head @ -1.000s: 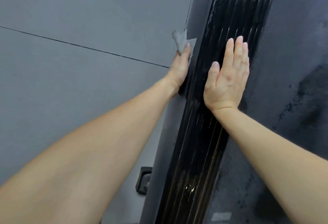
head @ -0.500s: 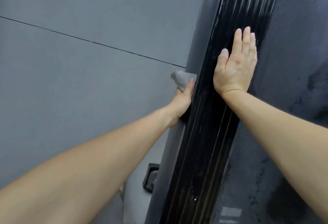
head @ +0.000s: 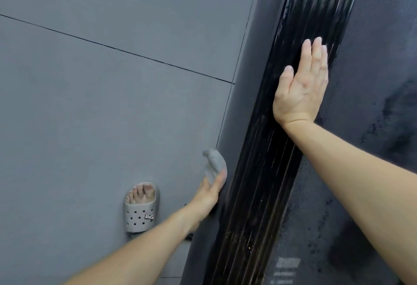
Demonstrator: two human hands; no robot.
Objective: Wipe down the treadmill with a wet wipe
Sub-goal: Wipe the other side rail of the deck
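Where the crumpled grey wet wipe point(head: 213, 166) is: gripped in the left hand point(head: 208, 196), pressed to the outer edge of the glossy black ribbed treadmill rail point(head: 266, 171).
Right hand point(head: 302, 88): laid flat on the rail, fingers straight.

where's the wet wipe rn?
Head view, lower centre: the wet wipe is held in the left hand against the treadmill's grey outer edge, just left of the glossy black side rail.

Head camera, looking steeply down, close over treadmill point(head: 282, 171).
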